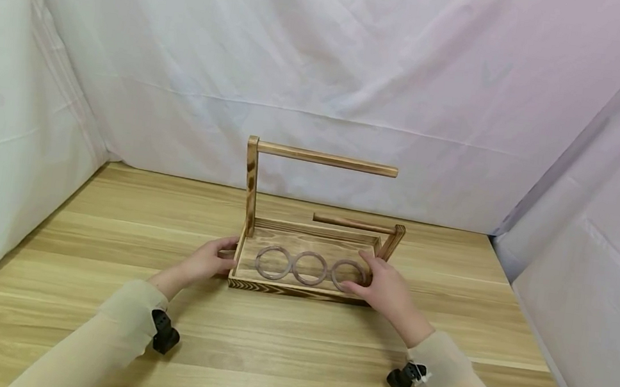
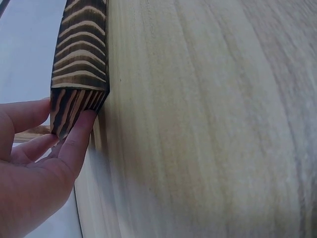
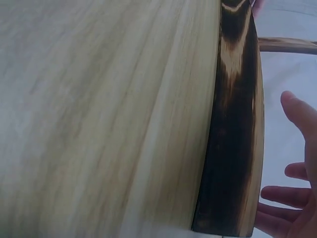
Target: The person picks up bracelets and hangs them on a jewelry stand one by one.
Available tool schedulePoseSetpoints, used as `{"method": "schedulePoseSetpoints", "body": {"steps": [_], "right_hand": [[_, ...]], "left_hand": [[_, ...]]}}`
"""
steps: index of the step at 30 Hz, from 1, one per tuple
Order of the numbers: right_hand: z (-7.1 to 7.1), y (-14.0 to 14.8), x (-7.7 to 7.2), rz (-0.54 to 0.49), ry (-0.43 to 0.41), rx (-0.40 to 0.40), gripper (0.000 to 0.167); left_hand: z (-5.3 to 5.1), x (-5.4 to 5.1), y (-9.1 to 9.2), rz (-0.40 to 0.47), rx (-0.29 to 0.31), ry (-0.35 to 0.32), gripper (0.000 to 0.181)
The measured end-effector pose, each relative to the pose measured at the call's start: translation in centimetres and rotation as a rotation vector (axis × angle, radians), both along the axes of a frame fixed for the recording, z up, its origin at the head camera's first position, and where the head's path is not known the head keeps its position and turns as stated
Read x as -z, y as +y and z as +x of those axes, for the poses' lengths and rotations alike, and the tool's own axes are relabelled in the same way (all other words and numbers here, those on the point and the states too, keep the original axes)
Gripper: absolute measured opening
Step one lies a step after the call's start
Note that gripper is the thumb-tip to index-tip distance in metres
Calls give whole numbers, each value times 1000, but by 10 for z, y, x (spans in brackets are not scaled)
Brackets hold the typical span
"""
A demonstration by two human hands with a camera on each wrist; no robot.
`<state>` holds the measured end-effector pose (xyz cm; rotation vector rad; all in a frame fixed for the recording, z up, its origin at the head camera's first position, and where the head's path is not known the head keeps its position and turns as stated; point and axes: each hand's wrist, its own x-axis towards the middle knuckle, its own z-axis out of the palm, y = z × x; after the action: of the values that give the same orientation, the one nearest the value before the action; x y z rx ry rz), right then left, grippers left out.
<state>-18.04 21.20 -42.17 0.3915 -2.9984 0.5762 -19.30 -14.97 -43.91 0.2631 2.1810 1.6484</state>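
A wooden tray (image 1: 300, 293) with scorched grain stands on the table, three joined rings (image 1: 309, 268) inside it. At its left end my left hand (image 1: 207, 261) grips the short wall. In the left wrist view the fingers of this hand (image 2: 42, 166) lie around the tray's corner (image 2: 79, 54). My right hand (image 1: 389, 290) is at the right end, thumb over the front rim near the right ring. The right wrist view has this hand (image 3: 299, 191) with fingers spread beside the tray's end (image 3: 230, 148); whether the fingertips touch it is unclear.
A tall post (image 1: 251, 186) at the tray's left carries a long rod (image 1: 326, 159). From a shorter post (image 1: 391, 243) at the right, another rod (image 1: 347, 222) runs leftward. White cloth (image 1: 324, 79) hangs behind and along both sides of the table (image 1: 267, 356).
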Motion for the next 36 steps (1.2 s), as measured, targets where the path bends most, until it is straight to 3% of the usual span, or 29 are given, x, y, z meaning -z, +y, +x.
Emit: {"method": "schedulePoseSetpoints", "body": {"steps": [7,20,26,36], "right_hand": [[-7,-11,5,32,-53,24,82],[-18,-35,10,250,-122,99,71],[-23,-40,7,265,-165,107,58],[-27,-42,4,258,-227,124,50]], "left_hand": [[-1,2,-1,1,4,4,59],[1,-2,0,-10,6,-11,59],[0,-1,0,-12,4,-11,58],[-1,-1,1,-22,0,-19,58]]}}
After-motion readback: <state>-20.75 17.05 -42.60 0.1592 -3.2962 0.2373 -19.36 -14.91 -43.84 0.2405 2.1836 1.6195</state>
